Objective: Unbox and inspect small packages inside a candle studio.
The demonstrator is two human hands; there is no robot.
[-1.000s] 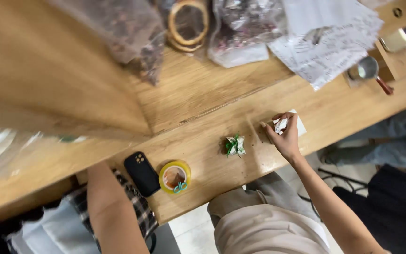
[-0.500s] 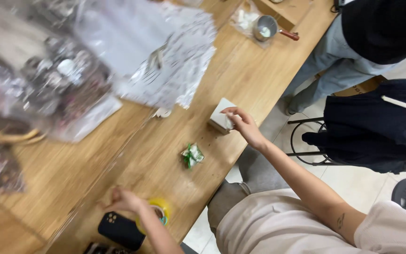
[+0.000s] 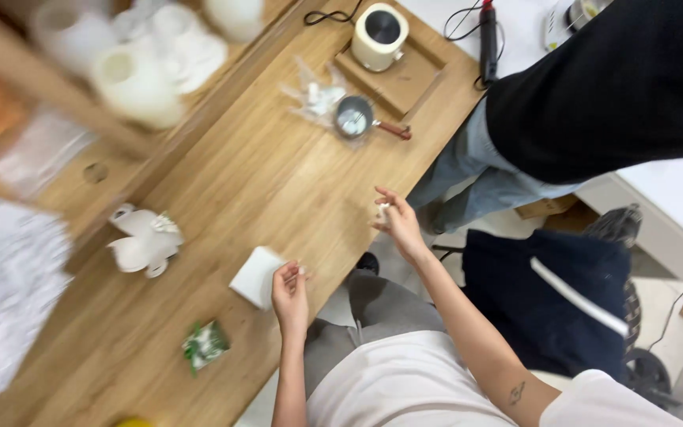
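Room along the wooden surface (image 3: 278,182) edge is open between our hands. We note the left hand (image 3: 290,294) at that edge, fingers (image 3: 284,273) loosely curled, touching the white square pad (image 3: 257,277). The right hand (image 3: 397,224) hangs just past the edge, fingers pinching a small white piece (image 3: 383,211). A green packet (image 3: 205,345) lies near the pad.

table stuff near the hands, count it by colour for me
white: 2, the square pad by the left hand and the crumpled paper
green: 1, the small packet
silver: 1, the little pan
total: 4
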